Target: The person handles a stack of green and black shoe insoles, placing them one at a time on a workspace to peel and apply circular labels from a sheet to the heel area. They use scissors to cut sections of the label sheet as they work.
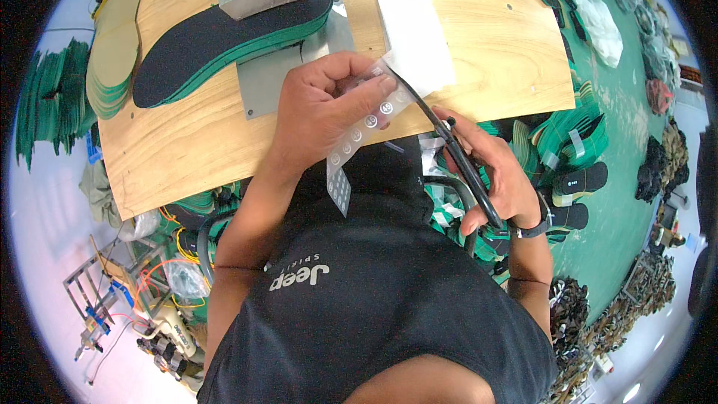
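Scissors (460, 161) in my right hand (497, 179) point up-left, blades closed on the top edge of the clear sticker strip (363, 131). My left hand (321, 108) pinches that strip, which hangs down over the tabletop (187, 142) edge.

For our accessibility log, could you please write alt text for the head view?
The left hand holds a clear strip of round stickers while the right hand cuts it with black scissors, above a wooden board bearing stacked green-edged insoles.
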Available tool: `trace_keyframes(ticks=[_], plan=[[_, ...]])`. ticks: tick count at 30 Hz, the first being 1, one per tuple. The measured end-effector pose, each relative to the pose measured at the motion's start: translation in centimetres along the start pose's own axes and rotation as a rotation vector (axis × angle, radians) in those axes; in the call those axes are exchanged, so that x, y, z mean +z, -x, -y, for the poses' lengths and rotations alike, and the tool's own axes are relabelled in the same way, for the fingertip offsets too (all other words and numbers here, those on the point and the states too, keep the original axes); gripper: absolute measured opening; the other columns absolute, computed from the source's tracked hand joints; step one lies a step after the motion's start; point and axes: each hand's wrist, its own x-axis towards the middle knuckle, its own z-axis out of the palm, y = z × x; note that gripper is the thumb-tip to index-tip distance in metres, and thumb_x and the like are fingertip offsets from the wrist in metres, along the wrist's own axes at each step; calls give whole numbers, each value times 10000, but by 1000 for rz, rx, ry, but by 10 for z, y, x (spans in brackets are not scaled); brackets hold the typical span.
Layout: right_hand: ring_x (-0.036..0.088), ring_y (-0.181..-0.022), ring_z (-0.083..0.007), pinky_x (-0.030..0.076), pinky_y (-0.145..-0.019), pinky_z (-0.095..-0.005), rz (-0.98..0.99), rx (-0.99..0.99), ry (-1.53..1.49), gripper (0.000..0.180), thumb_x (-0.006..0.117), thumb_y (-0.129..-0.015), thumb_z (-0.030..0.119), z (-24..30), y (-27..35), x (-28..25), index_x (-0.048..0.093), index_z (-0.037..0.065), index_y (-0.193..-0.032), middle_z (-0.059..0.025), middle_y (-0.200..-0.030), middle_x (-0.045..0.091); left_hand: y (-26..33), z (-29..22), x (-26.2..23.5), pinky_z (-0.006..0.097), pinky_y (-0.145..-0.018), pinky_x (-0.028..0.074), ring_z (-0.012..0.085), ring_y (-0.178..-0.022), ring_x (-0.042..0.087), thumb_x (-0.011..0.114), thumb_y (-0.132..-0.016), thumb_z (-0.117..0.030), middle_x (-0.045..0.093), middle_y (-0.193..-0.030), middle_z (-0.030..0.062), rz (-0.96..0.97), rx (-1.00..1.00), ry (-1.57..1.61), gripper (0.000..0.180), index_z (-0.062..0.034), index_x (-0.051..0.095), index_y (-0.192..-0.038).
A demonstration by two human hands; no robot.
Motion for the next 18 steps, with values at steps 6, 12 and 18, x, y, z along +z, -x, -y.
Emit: trace_keyframes(ticks=[6, 12, 18], plan=[[398, -637, -141, 347, -589, -251, -47, 98, 61, 1089, 899, -457, 462, -2, 7, 12, 456, -1, -1337, -35, -745, 476, 13, 0, -11, 212, -567, 491, 76, -642, 606, 661, -854, -66, 652, -773, 49, 17, 10, 5, 155, 50, 638, -954], [382, -521, -51, 273, -474, -212, -153, -253, 70, 1089, 839, -509, 584, -12, -3, 36, 467, -28, -1330, 35, -585, 456, 32, -10, -20, 196, -562, 471, 66, -639, 607, 657, -848, -68, 651, -749, 28, 49, -30, -165, 117, 31, 653, -911], [379, -594, -77, 323, -557, -193, -314, -79, -55, 932, 876, -547, 442, -3, 30, 68, 518, -17, -1275, 13, -678, 465, 43, -27, -8, 197, -556, 461, 66, -629, 608, 658, -849, -85, 655, -734, 29, 232, 67, -249, 114, 22, 651, -885]])
